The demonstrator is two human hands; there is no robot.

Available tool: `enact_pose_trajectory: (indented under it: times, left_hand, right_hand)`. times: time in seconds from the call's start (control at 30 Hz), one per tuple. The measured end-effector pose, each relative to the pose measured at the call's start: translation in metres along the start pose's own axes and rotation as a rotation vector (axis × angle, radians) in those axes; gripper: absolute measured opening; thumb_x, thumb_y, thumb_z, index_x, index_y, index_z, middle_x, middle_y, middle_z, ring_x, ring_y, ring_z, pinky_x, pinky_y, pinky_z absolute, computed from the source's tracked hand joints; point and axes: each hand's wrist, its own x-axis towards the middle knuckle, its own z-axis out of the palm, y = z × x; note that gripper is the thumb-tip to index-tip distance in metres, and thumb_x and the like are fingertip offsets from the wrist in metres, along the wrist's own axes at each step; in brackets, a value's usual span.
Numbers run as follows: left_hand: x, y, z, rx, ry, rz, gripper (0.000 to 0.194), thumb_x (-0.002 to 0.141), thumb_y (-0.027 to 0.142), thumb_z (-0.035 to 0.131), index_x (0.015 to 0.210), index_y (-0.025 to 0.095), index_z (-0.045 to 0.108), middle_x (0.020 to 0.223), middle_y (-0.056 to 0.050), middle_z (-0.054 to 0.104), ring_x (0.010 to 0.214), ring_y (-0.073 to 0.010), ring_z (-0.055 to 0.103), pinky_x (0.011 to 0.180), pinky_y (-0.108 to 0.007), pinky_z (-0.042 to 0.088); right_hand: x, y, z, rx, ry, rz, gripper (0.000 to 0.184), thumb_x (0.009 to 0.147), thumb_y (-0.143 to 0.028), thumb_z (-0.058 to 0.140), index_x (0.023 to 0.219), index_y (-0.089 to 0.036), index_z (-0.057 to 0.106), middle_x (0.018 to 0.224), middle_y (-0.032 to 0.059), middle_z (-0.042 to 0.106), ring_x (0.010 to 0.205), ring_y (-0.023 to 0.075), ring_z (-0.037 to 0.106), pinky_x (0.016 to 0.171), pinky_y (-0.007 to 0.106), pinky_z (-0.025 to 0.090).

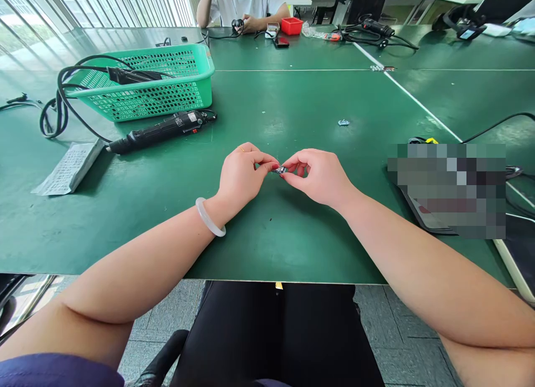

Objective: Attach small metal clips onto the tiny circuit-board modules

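Note:
My left hand [242,172] and my right hand [320,175] meet just above the green table [267,231]. Both pinch one tiny dark part [281,169] between thumb and fingertips, the left from its left end, the right from its right end. The part is too small to make out in detail. A pale bangle [209,217] circles my left wrist and a ring sits on a left finger. Both forearms rest on the table near its front edge.
A black electric screwdriver [161,130] lies left of my hands, its cable looping into a green basket [154,83]. A plastic bag [69,167] lies far left. A small grey piece [343,122] lies beyond my hands. Another person [242,8] sits at the far side, near a red box [291,25].

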Motion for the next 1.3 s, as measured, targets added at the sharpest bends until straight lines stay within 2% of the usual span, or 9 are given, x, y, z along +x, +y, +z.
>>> enact_pose_trajectory:
  times: [0.87,1.0,1.13,1.3]
  left_hand:
    - [-0.0012,-0.0007,-0.0009,0.021,0.001,0.037,0.016,0.082,0.02,0.065,0.083,0.027,0.079,0.078,-0.001,0.065,0.078,-0.0153,0.058,0.074,-0.03,0.047]
    - [-0.0001,-0.0002,-0.0027,0.035,0.005,0.013,0.017,0.083,0.024,0.065,0.093,0.026,0.078,0.081,-0.001,0.065,0.074,-0.0143,0.057,0.074,-0.03,0.046]
    - [0.0018,-0.0037,-0.0036,0.087,-0.078,-0.001,0.031,0.077,0.032,0.073,0.107,0.026,0.074,0.087,-0.002,0.067,0.073,-0.0145,0.056,0.073,-0.03,0.046]
    - [0.0029,-0.0088,-0.0018,0.12,-0.148,0.018,0.026,0.075,0.035,0.073,0.1,0.027,0.077,0.086,-0.003,0.069,0.074,-0.0166,0.057,0.068,-0.03,0.044]
  right_hand:
    - [0.0004,-0.0008,-0.0005,0.0,-0.008,0.018,0.013,0.075,-0.032,0.068,0.081,-0.02,0.071,0.077,0.003,0.066,0.062,0.0139,0.05,0.061,0.031,0.039]
    - [0.0014,0.0011,-0.0001,-0.005,-0.006,0.02,0.014,0.075,-0.032,0.068,0.081,-0.019,0.071,0.077,0.0033,0.066,0.062,0.0137,0.05,0.061,0.03,0.039]
    - [0.0025,0.0053,-0.0003,-0.012,0.001,0.015,0.014,0.076,-0.03,0.066,0.082,-0.019,0.072,0.077,0.0031,0.066,0.061,0.0131,0.049,0.06,0.03,0.038]
    - [0.0025,0.0074,-0.0012,-0.057,-0.003,-0.018,0.015,0.078,-0.03,0.064,0.084,-0.02,0.072,0.074,0.0026,0.064,0.061,0.0132,0.048,0.06,0.03,0.037]
